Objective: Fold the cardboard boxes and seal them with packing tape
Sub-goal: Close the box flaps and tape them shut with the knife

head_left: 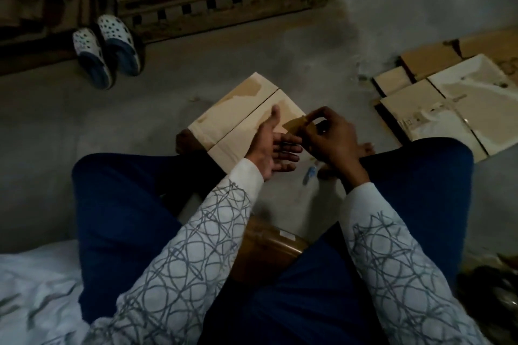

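1. Brown roll of packing tape [269, 249], lower centre, between the thighs: probably light and rigid; grip it by the rim.
2. Left hand [276, 148], centre: fingers straight and spread, holding nothing.
3. Right hand [330, 138] pinches a short brown tape strip [294, 124]: flimsy, sticky, likely to curl; hold it by the ends.
4. Pale folded cardboard box [241, 120], just beyond the hands: light, stiff; press the flaps beside the seam.
5. Flat cardboard sheets [448, 101], right edge.
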The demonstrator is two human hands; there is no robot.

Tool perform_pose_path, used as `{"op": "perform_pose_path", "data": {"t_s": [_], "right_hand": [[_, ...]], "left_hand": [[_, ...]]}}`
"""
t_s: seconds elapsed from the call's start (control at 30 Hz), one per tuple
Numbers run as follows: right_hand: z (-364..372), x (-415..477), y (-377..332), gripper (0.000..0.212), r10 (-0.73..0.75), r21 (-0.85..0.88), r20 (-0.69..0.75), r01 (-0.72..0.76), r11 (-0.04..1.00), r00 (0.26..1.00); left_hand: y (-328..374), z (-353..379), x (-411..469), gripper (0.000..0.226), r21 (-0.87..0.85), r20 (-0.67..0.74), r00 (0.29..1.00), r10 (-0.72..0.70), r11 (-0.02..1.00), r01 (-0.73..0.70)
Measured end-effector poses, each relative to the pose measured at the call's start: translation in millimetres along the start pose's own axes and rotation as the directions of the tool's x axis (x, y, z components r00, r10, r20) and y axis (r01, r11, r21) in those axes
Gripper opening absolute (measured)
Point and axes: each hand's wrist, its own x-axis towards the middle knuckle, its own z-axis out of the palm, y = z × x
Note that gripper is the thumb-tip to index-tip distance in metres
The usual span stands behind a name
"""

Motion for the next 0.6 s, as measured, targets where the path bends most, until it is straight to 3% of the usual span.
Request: {"op": "perform_pose_path", "data": {"t_s": [0.07,0.17,0.23,0.3,0.43,0.5,0.6], "right_hand": [[12.4,-4.3,-2.1,0.015,-0.114,-0.076,0.006,0.114,0.991,0.993],[28.7,-10.4,-3.3,0.021,-0.294,-0.133,0.081,0.302,0.944,0.952],[38.2,-15.4,-7.9,0.026,-0.378,-0.149,0.154,0.4,0.904,0.913],[48.2,-19.7,-11.6,0.036,-0.413,-0.121,0.193,0.439,0.89,0.89],[62.6,-27.4,-18.9,0.061,-0.355,0.03,0.331,0.366,0.93,0.874],[65.1,-29.9,-21.9,0.07,-0.31,0.129,0.373,0.282,0.951,0.875],[67.0,-29.9,-21.7,0.071,-0.185,0.183,0.226,0.145,0.972,0.957]], "left_hand": [[4.1,-15.2,-4.6,0.086,-0.008,0.034,0.998,-0.061,0.998,0.061],[4.6,-36.4,-11.0,0.045,0.02,0.012,0.998,-0.07,0.997,0.069],[3.4,-50.3,-15.4,0.018,-0.073,0.012,0.998,-0.056,0.996,0.056],[3.8,-65.0,-21.2,0.008,-0.148,0.028,0.999,-0.026,0.989,0.03],[2.5,-90.7,-24.6,0.011,-0.106,-0.085,0.984,0.156,0.981,-0.164],[0.5,-101.1,-21.0,0.007,0.035,-0.172,0.943,0.286,0.958,-0.284],[-6.3,-112.9,-11.4,0.033,0.315,-0.183,0.878,0.442,0.872,-0.374]]}}
